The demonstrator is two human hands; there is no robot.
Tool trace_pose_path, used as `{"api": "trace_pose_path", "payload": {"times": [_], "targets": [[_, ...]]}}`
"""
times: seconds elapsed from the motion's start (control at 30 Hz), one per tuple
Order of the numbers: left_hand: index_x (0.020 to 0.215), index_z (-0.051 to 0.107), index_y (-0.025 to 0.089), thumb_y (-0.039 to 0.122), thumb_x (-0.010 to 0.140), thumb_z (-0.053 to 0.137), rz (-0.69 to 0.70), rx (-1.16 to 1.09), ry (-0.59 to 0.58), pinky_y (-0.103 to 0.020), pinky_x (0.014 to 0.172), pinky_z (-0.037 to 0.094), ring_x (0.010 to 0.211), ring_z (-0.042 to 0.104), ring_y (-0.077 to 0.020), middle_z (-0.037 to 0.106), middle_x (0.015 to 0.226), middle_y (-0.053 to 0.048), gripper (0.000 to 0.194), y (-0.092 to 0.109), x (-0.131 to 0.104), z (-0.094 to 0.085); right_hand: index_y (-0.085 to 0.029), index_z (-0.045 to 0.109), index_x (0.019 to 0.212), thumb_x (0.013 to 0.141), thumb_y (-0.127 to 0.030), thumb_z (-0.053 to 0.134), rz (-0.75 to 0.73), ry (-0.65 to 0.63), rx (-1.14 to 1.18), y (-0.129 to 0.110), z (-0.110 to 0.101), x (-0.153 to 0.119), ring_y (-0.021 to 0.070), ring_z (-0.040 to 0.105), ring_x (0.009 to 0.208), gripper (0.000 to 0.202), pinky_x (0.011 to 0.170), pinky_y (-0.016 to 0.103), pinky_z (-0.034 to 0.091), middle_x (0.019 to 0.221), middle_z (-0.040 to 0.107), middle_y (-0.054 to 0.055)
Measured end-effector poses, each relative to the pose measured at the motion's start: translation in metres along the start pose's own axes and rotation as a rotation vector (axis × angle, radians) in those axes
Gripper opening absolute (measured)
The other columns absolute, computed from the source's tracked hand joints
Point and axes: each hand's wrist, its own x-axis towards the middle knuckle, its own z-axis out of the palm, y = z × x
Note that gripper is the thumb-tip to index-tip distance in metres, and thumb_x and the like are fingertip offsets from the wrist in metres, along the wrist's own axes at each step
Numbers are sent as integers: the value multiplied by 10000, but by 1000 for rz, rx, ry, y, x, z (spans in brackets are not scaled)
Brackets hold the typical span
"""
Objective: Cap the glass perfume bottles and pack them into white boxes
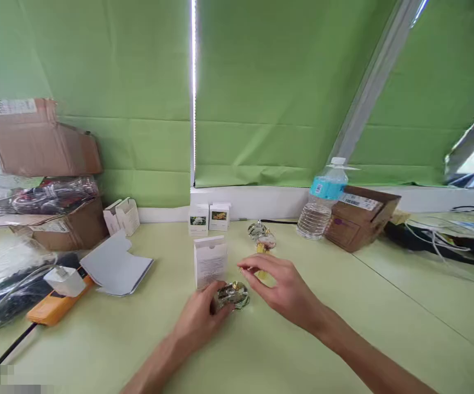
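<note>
1. The left hand [202, 312] – thumb and fingers curved about one side of a shiny coiled bundle [236, 295] – grips it low at the worktop [163, 339], near the middle of the view.
2. The right hand [280, 284] lies just to the right of the bundle, thumb and forefinger drawn together at the tips; whether something small is pinched between them cannot be told.
3. A white box [211, 262] stands upright just behind the left hand, small print on its front.
4. Farther back, two smaller picture boxes [198, 220], both white, stand side by side near the wall, each with a flower picture.
5. Beyond the right hand lies a second shiny coil [256, 230], with a yellow item [264, 249] nearer the hand.
6. To the right, a clear bottle [322, 202] with a blue label stands beside a brown carton [356, 224].
7. To the left – an orange power strip [42, 309] bearing a white plug [65, 281], beside an unfolded white card [116, 265].
</note>
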Motion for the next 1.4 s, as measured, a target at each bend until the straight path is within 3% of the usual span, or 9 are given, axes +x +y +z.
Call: {"api": "trace_pose_path", "payload": {"times": [0.4,0.57,1.13,1.4], "targets": [[1151,587,235,347,864,569,27,-3,-20,-221,570,372,593,489,-127,545,653,55,308,2,3,-1,-248,685,1090,950,-176,523,0,-183,-84,13,24,-7,179,663,934,226,844,300,500,1016,729,17],[1145,591,236,328,858,574,31,5,-21,-220,576,368,604,490,-127,546,664,53,302,4,3,-3,-231,687,1080,952,-192,528,4,-160,-81,14,21,-6,180,667,914,207,831,296,499,1000,732,27],[1138,593,236,343,867,565,18,-2,-27,-216,565,359,584,475,-119,510,632,63,293,4,2,-3,-263,685,1081,970,-235,516,19,-259,-143,15,14,-7,168,665,847,204,770,261,456,961,743,6],[1149,593,237,311,854,569,16,5,-27,-214,564,352,595,483,-123,530,642,59,305,6,2,-3,-236,705,923,1006,-282,416,-63,-386,-229,16,6,2,160,600,631,305,614,256,378,719,710,19]]}}
